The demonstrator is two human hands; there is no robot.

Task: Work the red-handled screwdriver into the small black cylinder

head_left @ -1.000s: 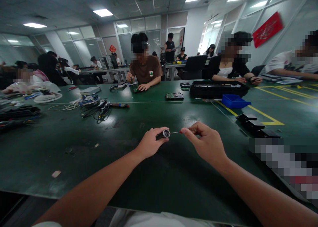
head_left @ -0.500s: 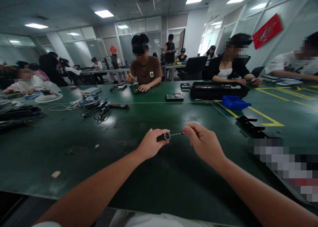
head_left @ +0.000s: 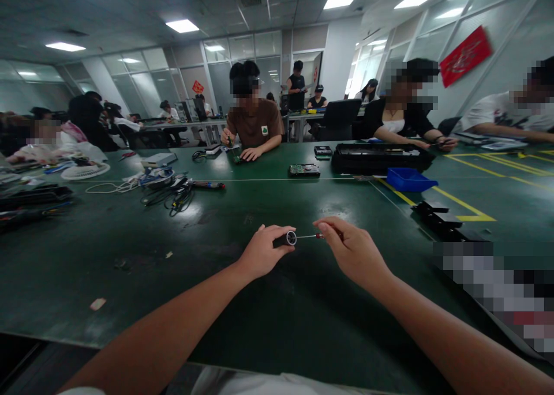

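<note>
Head view: the left hand [head_left: 259,255] grips a small black cylinder [head_left: 286,239] above the green surface [head_left: 130,251]; the right hand [head_left: 355,254] pinches a thin screwdriver [head_left: 318,236], tip at the cylinder's end. The blue bin's [head_left: 409,180] contents are hidden.

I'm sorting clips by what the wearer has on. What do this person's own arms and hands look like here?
Both forearms are bare, with no sleeves in view. The left hand and right hand wear no gloves, and no rings, watch or wristband show. A strip of white clothing shows at the bottom edge.

Dark green table [head_left: 130,279], blue tray [head_left: 409,179]
</note>
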